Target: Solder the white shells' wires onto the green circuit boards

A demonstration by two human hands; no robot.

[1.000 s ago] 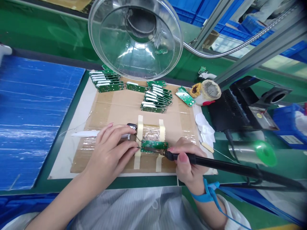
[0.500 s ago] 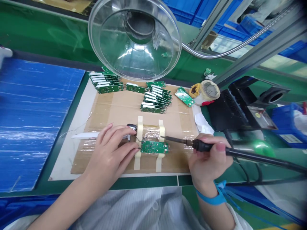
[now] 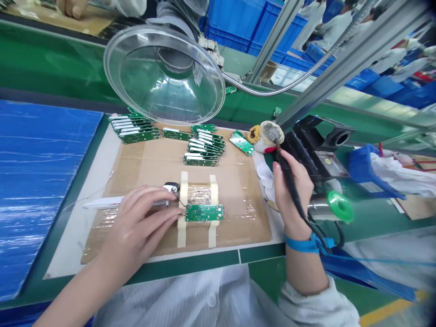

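Observation:
My right hand [image 3: 294,193] is wrapped round a soldering iron [image 3: 289,175], its tip in a round cup with grey stuff [image 3: 271,132] at the back right. My left hand [image 3: 143,222] lies over a slim white device [image 3: 105,202] with a black end [image 3: 171,186]. Its fingertips are pinched on a thin dark wire [image 3: 181,200] at the left end of a green circuit board [image 3: 204,212]. The board lies across two strips of cream tape [image 3: 184,190] on a brown cardboard sheet [image 3: 238,195].
Rows of green circuit boards [image 3: 204,147] lie behind; one single board [image 3: 242,142] is near the cup. A clear lamp-like hood [image 3: 163,77] hangs above. To the right stand a black stand [image 3: 313,136], a green-ended solder reel [image 3: 340,206] and a blue bin [image 3: 368,170].
My right hand has carried the soldering iron away from the circuit board, back and right, to the cup. My left hand stays at the board's left end. The view has shifted.

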